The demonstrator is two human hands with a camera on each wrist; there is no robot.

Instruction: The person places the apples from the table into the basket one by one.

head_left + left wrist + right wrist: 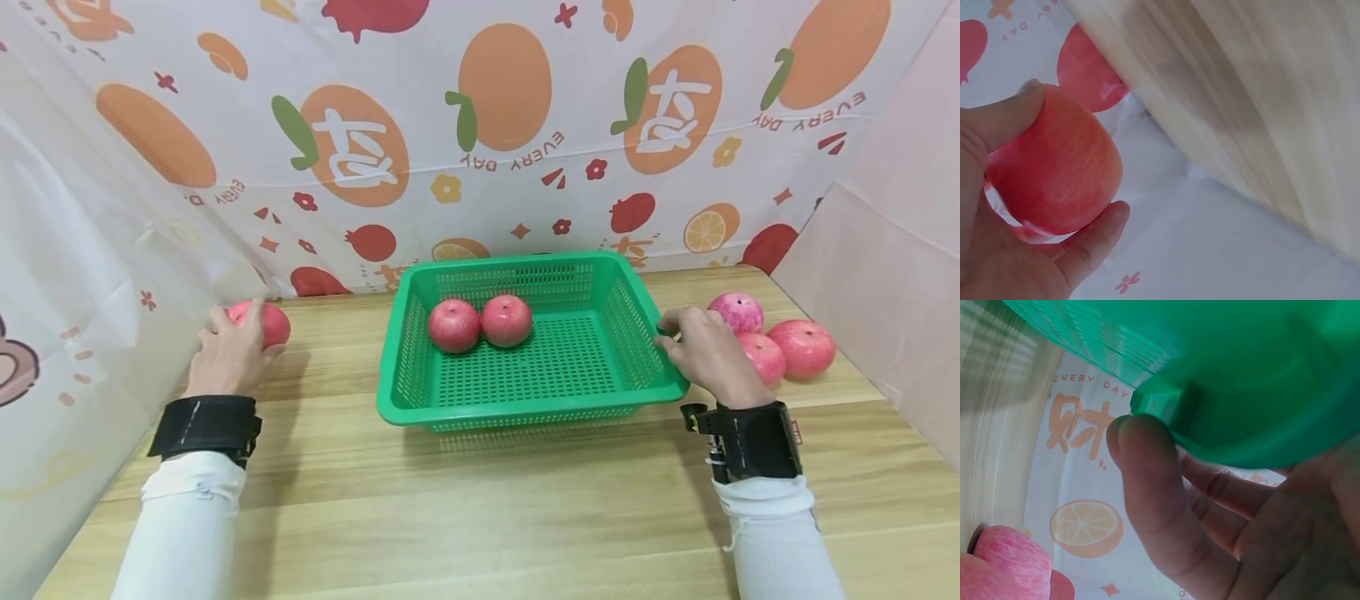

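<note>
My left hand [228,354], at the table's left side, holds a red apple [275,325] between thumb and fingers. The left wrist view shows this apple [1063,162] close up, with the thumb on one side and fingertips on the other. At the middle of the table is a green plastic basket [517,414] with slotted walls. Two red apples, one on the left [453,326] and one touching it [507,321], sit inside. My right hand [705,350] grips the basket's right rim; in the right wrist view its thumb lies against the rim [1254,459] from below.
Three pinkish apples sit clustered right of the basket: one at the back [737,312], one in front [765,360] and one at the right [802,350]. A fruit-printed curtain [465,200] hangs behind the wooden table [480,517]. White sheeting closes in both sides.
</note>
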